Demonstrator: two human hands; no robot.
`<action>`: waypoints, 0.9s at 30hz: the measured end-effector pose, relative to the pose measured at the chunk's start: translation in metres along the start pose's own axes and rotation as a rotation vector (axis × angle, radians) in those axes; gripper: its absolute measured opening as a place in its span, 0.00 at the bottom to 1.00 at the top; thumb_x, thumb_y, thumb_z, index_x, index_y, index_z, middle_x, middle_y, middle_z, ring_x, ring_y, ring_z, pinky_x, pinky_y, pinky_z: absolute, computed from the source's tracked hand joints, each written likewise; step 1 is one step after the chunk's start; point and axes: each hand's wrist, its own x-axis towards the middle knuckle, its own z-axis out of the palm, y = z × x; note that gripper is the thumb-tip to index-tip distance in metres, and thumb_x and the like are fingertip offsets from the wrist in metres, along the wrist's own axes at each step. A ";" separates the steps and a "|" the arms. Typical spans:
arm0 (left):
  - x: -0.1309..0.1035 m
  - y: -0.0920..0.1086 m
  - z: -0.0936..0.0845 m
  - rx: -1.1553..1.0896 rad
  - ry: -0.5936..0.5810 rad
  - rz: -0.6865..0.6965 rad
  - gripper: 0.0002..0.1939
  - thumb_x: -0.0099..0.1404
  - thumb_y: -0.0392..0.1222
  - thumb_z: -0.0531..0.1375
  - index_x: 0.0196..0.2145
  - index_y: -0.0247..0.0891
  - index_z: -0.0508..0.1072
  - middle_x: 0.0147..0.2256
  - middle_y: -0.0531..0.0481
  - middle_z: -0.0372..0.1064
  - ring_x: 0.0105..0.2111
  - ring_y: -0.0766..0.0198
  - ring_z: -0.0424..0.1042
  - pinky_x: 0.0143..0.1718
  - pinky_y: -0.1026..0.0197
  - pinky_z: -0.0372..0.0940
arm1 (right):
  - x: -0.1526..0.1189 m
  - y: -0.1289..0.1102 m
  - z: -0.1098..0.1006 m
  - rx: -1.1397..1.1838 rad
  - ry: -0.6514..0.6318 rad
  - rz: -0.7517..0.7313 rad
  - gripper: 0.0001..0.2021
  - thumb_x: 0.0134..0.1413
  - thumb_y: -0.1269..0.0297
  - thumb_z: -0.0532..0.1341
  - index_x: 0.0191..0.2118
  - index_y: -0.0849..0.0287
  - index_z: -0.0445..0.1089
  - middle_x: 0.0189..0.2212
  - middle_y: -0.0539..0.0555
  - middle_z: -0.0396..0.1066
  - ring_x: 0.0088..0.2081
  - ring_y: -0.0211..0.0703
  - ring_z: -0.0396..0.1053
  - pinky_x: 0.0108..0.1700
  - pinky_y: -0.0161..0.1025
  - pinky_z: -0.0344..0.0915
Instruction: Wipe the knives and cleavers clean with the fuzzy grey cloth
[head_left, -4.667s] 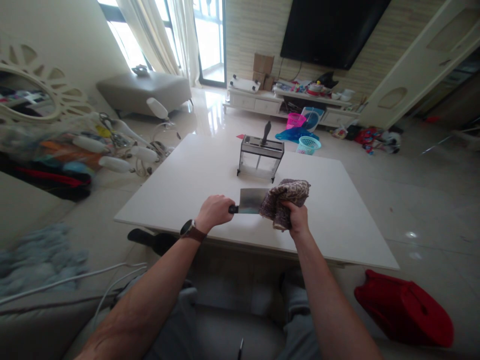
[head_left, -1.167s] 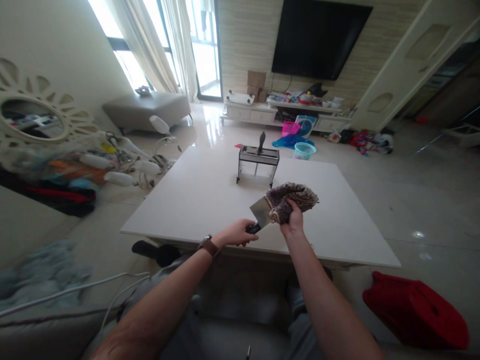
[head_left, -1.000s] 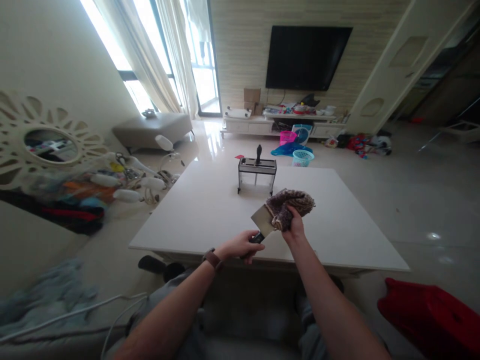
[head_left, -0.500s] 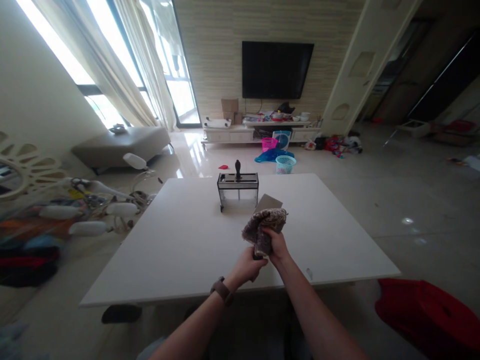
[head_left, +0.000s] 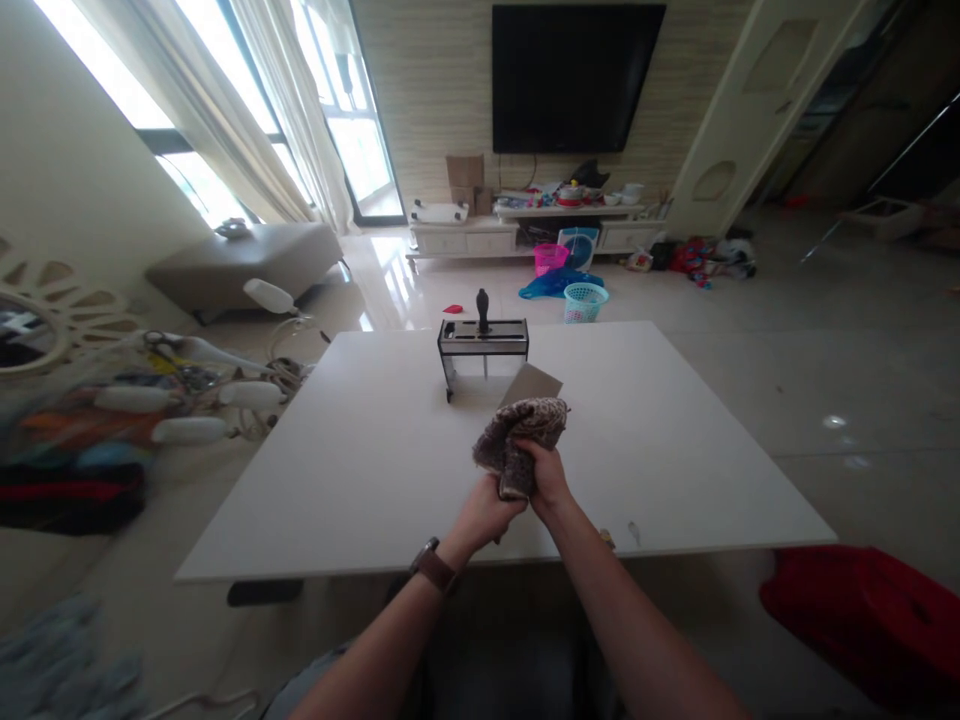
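My left hand [head_left: 484,512] is closed around the handle of a cleaver, mostly hidden by the fingers and cloth. The cleaver's broad grey blade [head_left: 534,384] points away from me, tilted above the white table [head_left: 360,470]. My right hand [head_left: 546,475] grips a brown patterned cloth [head_left: 525,425], bunched over the near part of the blade. Both hands touch or nearly touch at the handle end. Just beyond them, on the table's far half, stands a knife block [head_left: 484,338] with clear sides and one black-handled tool upright in it.
A small clear item [head_left: 634,532] and a small yellowish piece [head_left: 606,539] lie near the table's front edge. To the right is a red stool [head_left: 862,620]. Lamp arms with white shades [head_left: 251,394] are left of the table. A blue basket [head_left: 585,300] stands beyond it.
The camera view has tipped downward. The cloth has slid toward the handle, now covering the black part seen near my left hand before. Both hands keep their hold.
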 end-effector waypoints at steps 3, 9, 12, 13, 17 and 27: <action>-0.006 0.001 0.002 0.006 -0.011 -0.012 0.06 0.55 0.36 0.63 0.27 0.38 0.67 0.16 0.59 0.62 0.11 0.69 0.62 0.11 0.68 0.58 | -0.003 -0.003 -0.004 -0.014 -0.015 0.020 0.17 0.31 0.69 0.74 0.35 0.62 0.79 0.30 0.51 0.82 0.31 0.43 0.77 0.36 0.38 0.75; -0.012 0.004 -0.003 -0.078 -0.018 0.019 0.08 0.57 0.40 0.64 0.30 0.38 0.67 0.14 0.62 0.59 0.10 0.70 0.59 0.11 0.68 0.56 | -0.008 -0.025 -0.010 -0.045 -0.101 0.045 0.16 0.32 0.69 0.73 0.35 0.62 0.79 0.30 0.51 0.82 0.31 0.43 0.76 0.36 0.38 0.74; -0.016 0.011 -0.009 -0.117 0.021 0.032 0.11 0.58 0.44 0.65 0.30 0.39 0.65 0.13 0.62 0.57 0.10 0.70 0.57 0.11 0.68 0.54 | -0.011 -0.033 -0.010 -0.072 -0.150 0.021 0.18 0.32 0.68 0.74 0.36 0.62 0.79 0.33 0.52 0.82 0.33 0.44 0.77 0.39 0.39 0.75; -0.016 0.013 -0.011 -0.132 0.037 0.030 0.11 0.58 0.44 0.65 0.29 0.40 0.65 0.12 0.62 0.57 0.10 0.70 0.57 0.11 0.68 0.54 | -0.012 -0.033 -0.009 -0.079 -0.163 0.013 0.18 0.31 0.68 0.75 0.36 0.62 0.79 0.33 0.52 0.82 0.34 0.44 0.77 0.40 0.39 0.75; -0.012 0.014 -0.014 -0.115 0.093 -0.030 0.08 0.57 0.39 0.62 0.25 0.39 0.65 0.10 0.61 0.54 0.10 0.70 0.57 0.13 0.67 0.55 | -0.013 -0.027 -0.003 -0.116 -0.216 0.017 0.20 0.31 0.67 0.75 0.38 0.61 0.79 0.35 0.52 0.83 0.36 0.44 0.78 0.42 0.39 0.74; -0.005 0.020 -0.018 0.159 0.079 -0.019 0.19 0.58 0.39 0.65 0.48 0.32 0.79 0.26 0.46 0.75 0.19 0.63 0.68 0.19 0.62 0.65 | -0.005 -0.011 0.000 -0.208 -0.146 -0.066 0.21 0.30 0.69 0.75 0.39 0.61 0.80 0.35 0.52 0.83 0.37 0.46 0.78 0.43 0.40 0.74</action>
